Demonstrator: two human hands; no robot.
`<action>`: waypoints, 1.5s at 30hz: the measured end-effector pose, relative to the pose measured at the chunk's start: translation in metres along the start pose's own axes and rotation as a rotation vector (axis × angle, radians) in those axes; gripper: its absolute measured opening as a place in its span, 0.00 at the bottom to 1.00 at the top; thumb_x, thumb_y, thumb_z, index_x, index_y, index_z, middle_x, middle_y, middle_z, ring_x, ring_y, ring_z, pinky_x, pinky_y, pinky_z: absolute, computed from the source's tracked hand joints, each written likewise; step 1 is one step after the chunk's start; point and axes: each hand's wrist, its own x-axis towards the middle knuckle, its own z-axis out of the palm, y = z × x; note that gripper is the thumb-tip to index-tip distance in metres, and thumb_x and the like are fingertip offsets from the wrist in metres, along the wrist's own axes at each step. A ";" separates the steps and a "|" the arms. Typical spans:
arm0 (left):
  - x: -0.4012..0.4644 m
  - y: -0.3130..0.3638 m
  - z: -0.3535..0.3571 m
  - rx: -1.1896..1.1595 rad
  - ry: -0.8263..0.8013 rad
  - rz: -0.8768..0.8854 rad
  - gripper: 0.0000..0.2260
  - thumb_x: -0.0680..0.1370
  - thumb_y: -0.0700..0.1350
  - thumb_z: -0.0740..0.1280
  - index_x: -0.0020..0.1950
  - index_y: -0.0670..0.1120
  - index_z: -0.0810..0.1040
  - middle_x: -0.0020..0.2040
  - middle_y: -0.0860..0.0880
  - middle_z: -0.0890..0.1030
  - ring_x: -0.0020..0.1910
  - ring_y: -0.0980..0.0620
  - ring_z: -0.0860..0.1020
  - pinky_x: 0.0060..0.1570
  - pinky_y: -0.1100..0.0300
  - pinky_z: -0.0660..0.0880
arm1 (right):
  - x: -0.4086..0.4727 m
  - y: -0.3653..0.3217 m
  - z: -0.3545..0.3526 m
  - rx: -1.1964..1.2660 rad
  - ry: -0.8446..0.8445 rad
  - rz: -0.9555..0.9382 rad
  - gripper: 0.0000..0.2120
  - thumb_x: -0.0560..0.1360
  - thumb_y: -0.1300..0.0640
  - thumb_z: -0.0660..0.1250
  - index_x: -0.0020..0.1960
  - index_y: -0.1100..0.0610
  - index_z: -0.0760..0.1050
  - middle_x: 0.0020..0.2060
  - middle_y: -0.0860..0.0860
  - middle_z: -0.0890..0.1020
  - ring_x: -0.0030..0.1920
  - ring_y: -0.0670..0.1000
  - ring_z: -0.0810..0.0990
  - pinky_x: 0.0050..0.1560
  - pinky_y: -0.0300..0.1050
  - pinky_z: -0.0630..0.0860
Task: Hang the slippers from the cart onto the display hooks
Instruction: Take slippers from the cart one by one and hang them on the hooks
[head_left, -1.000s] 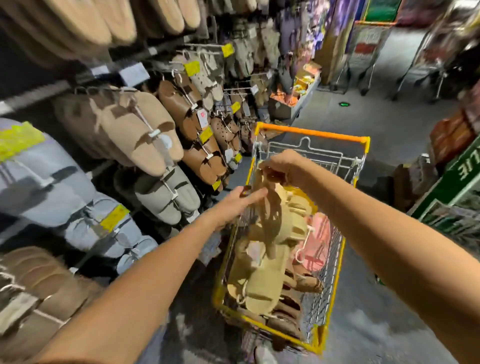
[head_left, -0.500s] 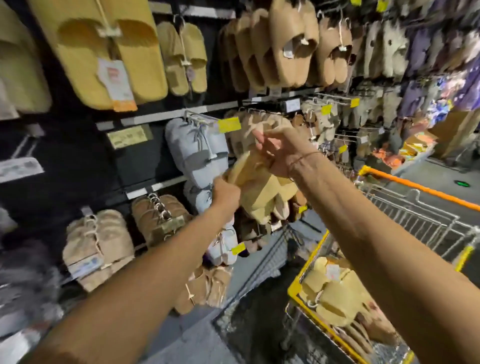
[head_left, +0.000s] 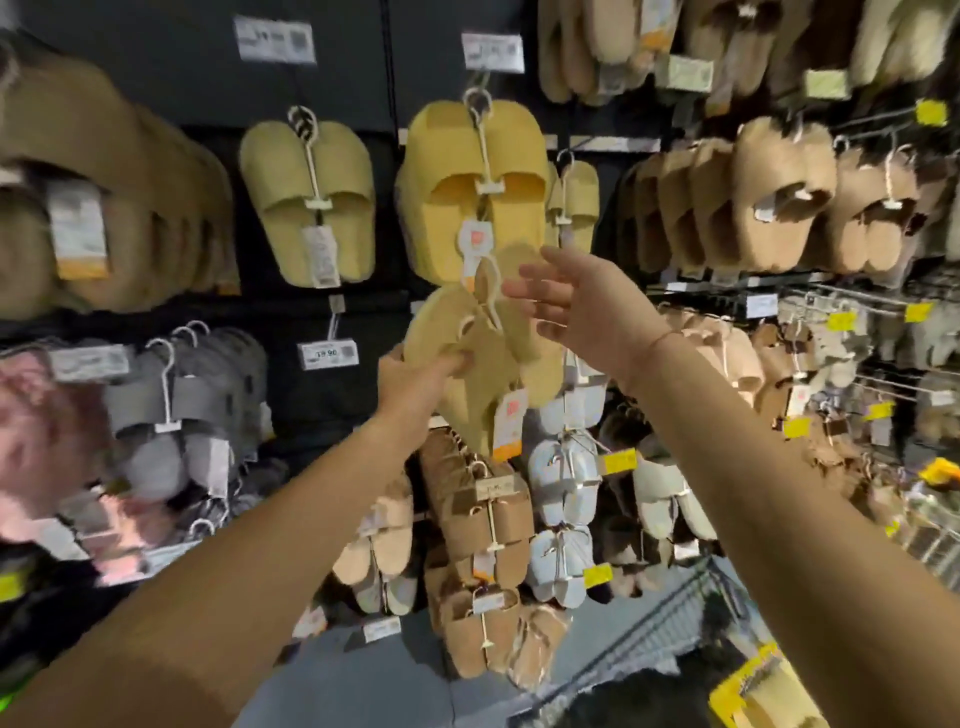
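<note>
A: Where's your left hand (head_left: 415, 379)?
B: Gripping the tan slipper pair (head_left: 480, 353) by its near edge, raised just below the hung yellow slippers (head_left: 475, 192).
A: Your right hand (head_left: 582, 296)?
B: Fingers spread wide, just right of the pair's hanger (head_left: 485, 291), holding nothing.

Blurred white price label (head_left: 328, 355) on black back panel (head_left: 332, 62), grey floor (head_left: 363, 670) below
</note>
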 end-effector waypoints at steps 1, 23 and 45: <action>0.002 0.007 -0.013 -0.009 0.010 -0.008 0.22 0.68 0.39 0.82 0.58 0.47 0.77 0.49 0.51 0.83 0.42 0.58 0.80 0.33 0.65 0.77 | 0.005 0.005 -0.001 -0.142 0.098 -0.081 0.17 0.79 0.51 0.67 0.61 0.62 0.76 0.47 0.52 0.86 0.36 0.46 0.81 0.37 0.39 0.72; 0.136 0.165 -0.116 -0.041 0.180 0.004 0.32 0.71 0.51 0.79 0.70 0.43 0.72 0.59 0.42 0.81 0.50 0.42 0.82 0.39 0.52 0.79 | 0.165 0.031 0.131 -0.331 0.049 -0.176 0.52 0.61 0.35 0.80 0.73 0.58 0.60 0.67 0.53 0.73 0.65 0.55 0.73 0.65 0.55 0.74; 0.280 0.205 -0.125 -0.006 0.207 0.160 0.22 0.72 0.55 0.77 0.61 0.50 0.75 0.55 0.46 0.82 0.52 0.45 0.82 0.49 0.49 0.82 | 0.326 0.016 0.183 -0.331 0.056 -0.343 0.51 0.58 0.31 0.78 0.71 0.54 0.61 0.61 0.49 0.76 0.60 0.51 0.76 0.61 0.54 0.76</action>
